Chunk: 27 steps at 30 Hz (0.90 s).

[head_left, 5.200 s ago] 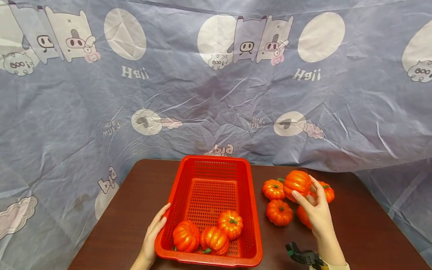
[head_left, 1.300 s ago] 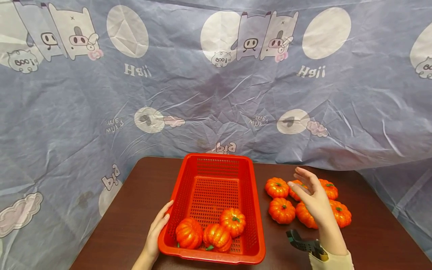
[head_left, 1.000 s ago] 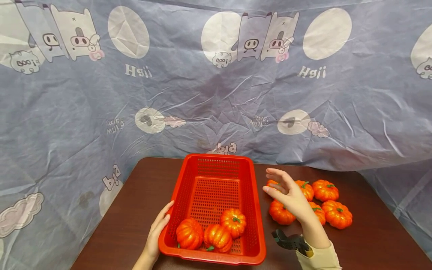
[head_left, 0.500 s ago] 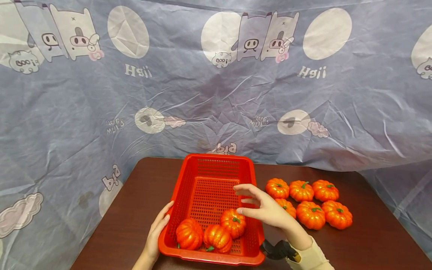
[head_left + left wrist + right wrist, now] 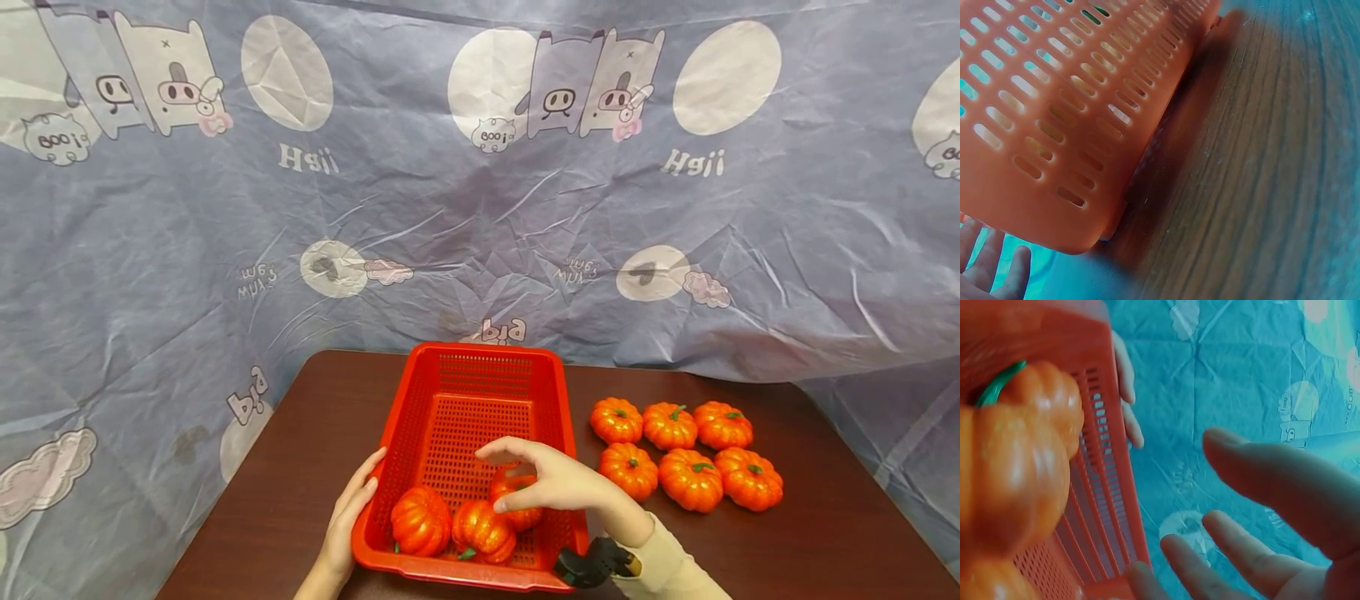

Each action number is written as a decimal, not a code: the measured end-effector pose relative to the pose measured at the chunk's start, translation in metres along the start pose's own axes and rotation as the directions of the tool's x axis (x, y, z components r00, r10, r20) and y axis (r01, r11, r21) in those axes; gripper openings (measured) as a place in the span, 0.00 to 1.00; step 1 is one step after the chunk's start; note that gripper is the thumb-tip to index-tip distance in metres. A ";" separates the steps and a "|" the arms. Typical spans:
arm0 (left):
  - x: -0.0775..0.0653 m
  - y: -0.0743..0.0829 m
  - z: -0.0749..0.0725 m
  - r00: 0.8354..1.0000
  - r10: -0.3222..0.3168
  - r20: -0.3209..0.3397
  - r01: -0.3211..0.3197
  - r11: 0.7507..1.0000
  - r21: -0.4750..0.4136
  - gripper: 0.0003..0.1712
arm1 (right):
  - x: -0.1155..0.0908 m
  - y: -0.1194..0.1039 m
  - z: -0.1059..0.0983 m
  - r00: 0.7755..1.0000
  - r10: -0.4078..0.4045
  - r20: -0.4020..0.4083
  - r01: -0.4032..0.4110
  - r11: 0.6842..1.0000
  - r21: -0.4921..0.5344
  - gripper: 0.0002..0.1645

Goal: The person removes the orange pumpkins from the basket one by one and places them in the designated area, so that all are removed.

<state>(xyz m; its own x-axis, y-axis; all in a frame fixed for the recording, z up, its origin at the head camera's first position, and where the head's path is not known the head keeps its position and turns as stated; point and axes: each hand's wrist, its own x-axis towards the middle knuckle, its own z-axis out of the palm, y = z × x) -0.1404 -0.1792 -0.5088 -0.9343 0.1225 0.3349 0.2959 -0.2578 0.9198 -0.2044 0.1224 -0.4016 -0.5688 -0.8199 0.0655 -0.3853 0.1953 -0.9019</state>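
A red perforated plastic basket point(image 5: 487, 349) stands mid-table with three orange toy pumpkins, a left one point(image 5: 421, 521), a middle one point(image 5: 483, 531) and a right one point(image 5: 522, 521), at its near end. My left hand point(image 5: 341, 529) rests against the basket's left side, fingers stretched along the rim; the left wrist view shows these fingers point(image 5: 1019, 275) beside the slotted wall. Over the right pumpkin, my right hand point(image 5: 555, 479) is spread, thumb apart from the fingers and partly covering that pumpkin. Nothing lies between its fingers point(image 5: 1241, 556) in the right wrist view.
Right of the basket, several more orange pumpkins sit in two rows on the dark wooden table, including a back one point(image 5: 670, 426) and a front one point(image 5: 691, 480). A black wrist mount point(image 5: 596, 562) overlaps the basket's near right corner. A printed cloth point(image 5: 480, 208) hangs behind.
The right hand set its pumpkin down among those on the table, released it and swung left over the basket's pumpkins. The left hand has kept its place at the basket.
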 end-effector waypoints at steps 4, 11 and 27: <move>0.000 0.000 0.000 1.000 -0.003 -0.004 0.003 1.000 0.008 0.26 | 0.005 0.007 0.002 0.997 0.039 0.059 -0.043 0.997 0.065 0.31; -0.001 -0.001 0.001 1.000 -0.012 -0.009 0.012 1.000 0.007 0.26 | 0.015 0.015 0.006 0.986 0.110 0.125 -0.119 0.990 0.071 0.31; 0.000 0.000 0.000 1.000 -0.002 -0.002 0.002 1.000 0.002 0.26 | 0.020 0.032 0.011 0.957 0.119 0.266 -0.144 0.986 0.079 0.35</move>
<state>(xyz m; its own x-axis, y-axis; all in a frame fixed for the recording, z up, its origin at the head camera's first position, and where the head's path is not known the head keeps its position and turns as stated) -0.1402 -0.1791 -0.5093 -0.9353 0.1210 0.3326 0.2944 -0.2557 0.9208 -0.2199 0.1060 -0.4339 -0.3965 -0.9044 -0.1579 -0.2409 0.2684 -0.9327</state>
